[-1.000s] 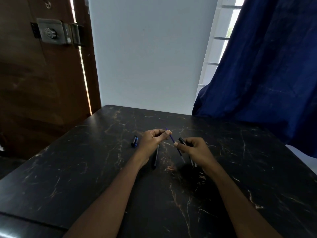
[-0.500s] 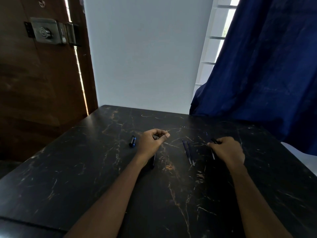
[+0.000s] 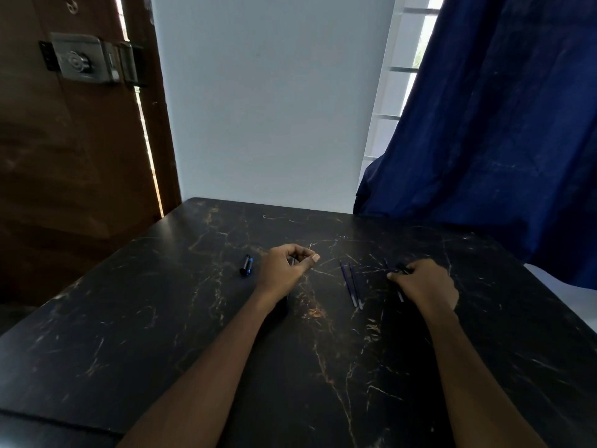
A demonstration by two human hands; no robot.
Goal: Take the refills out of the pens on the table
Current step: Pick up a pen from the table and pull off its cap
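Two thin blue refills (image 3: pixel 352 284) lie side by side on the black marble table (image 3: pixel 193 318), between my hands. My right hand (image 3: pixel 424 284) rests on the table at the right, with its fingers closed on a black pen (image 3: pixel 402 269). A thin refill end (image 3: pixel 400 296) shows under its palm. My left hand (image 3: pixel 287 266) hovers left of the refills, fingers curled and thumb pressed to the forefinger. Whether it pinches something small I cannot tell. A grey sliver of another pen (image 3: pixel 292 261) shows in the hollow of this hand. The rest of that pen is hidden under my wrist.
Two short pen caps (image 3: pixel 246 265), one blue and one black, lie left of my left hand. A blue curtain (image 3: pixel 484 140) hangs over the table's far right corner. A wooden door (image 3: pixel 64 140) stands at the left, beyond the table edge.
My hands have parted. The right hand carried the black pen to the right and down onto the table. The left hand let go of the refill and stayed where it was.
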